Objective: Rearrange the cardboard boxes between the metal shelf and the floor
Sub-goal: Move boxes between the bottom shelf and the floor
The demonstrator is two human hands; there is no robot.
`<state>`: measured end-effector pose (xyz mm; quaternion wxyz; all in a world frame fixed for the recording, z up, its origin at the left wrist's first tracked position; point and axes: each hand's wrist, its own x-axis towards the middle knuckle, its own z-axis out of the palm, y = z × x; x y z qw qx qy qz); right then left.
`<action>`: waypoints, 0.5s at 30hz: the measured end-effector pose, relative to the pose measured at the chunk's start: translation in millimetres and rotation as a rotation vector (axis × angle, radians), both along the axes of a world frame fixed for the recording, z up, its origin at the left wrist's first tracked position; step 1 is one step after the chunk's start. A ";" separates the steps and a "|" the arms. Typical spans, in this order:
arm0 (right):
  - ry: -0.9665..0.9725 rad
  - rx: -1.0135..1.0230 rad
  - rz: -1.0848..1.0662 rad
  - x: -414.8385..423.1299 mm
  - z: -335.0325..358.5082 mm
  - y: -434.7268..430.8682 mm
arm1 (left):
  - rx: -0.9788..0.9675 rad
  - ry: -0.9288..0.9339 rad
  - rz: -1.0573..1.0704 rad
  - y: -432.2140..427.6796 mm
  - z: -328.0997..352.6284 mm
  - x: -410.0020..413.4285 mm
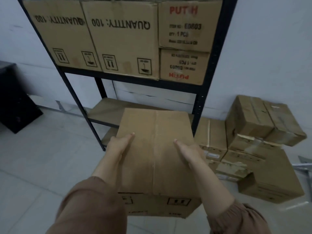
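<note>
Carried box: the plain brown cardboard box [157, 141] with a taped centre seam is off the ground, in front of the lower front edge of the black metal shelf [205, 92]. Its far end is near the bare brown shelf board [104, 110].
Left hand: the left hand [120, 142] grips the box's top left edge, thumb flat on top. The fingers go down the side, out of view.
Right hand: the right hand [185, 149] grips the top right edge the same way, fingers hidden.
Slip risk: nothing shows under the box, so a heavy load could probably slide down between the palms.
Snag risk: the box's far right corner is close to the shelf's front right upright. Pushed in crooked, it could catch there and twist out of the grip.
Overhang risk: the large printed cardboard boxes [125, 38] seem to jut slightly past the upper shelf's front edge, so raising the carried box could knock them.
Floor risk: the loose pile of taped cardboard boxes [263, 149] on the pale tiled floor [42, 157] lies just right of the shelf's foot, where a sidestep could trip.
</note>
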<state>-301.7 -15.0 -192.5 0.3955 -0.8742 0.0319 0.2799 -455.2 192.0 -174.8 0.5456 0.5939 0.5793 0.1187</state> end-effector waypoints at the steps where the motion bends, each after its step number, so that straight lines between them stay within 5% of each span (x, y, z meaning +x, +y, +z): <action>1: 0.004 -0.006 -0.009 0.4 -1.0 11.7 | 0.012 0.013 -0.009 13.2 0.5 1.3; 15: -0.054 0.045 -0.053 100.0 -5.5 148.2 | -0.058 -0.055 0.004 148.8 -24.3 100.4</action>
